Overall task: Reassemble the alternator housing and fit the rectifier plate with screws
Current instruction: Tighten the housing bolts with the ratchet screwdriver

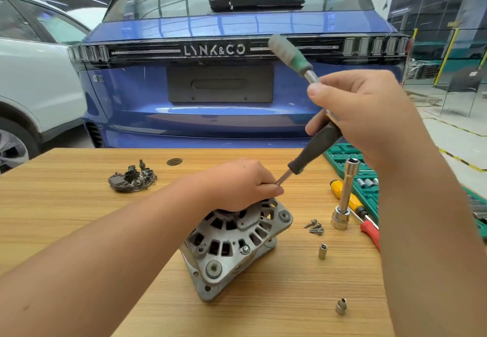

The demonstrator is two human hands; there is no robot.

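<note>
The grey cast alternator housing [232, 244] stands tilted on the wooden table [79, 205]. My left hand [237, 184] rests on its top and pinches the metal shaft of a tool. That tool [313, 149] has a black grip and slants up to my right hand [363, 115], which is closed around it. A green and grey handle [290, 57] sticks out above my right hand. The dark rectifier plate [131, 177] lies apart at the table's back left. Several loose screws [315, 226] lie right of the housing.
A long socket extension [344, 197] stands upright right of the screws. Two small sockets [322, 251] [341, 306], a yellow screwdriver [347, 197], a red-handled tool [371, 234] and a green socket case [366, 178] sit at the right. A blue car [224, 86] stands behind the table.
</note>
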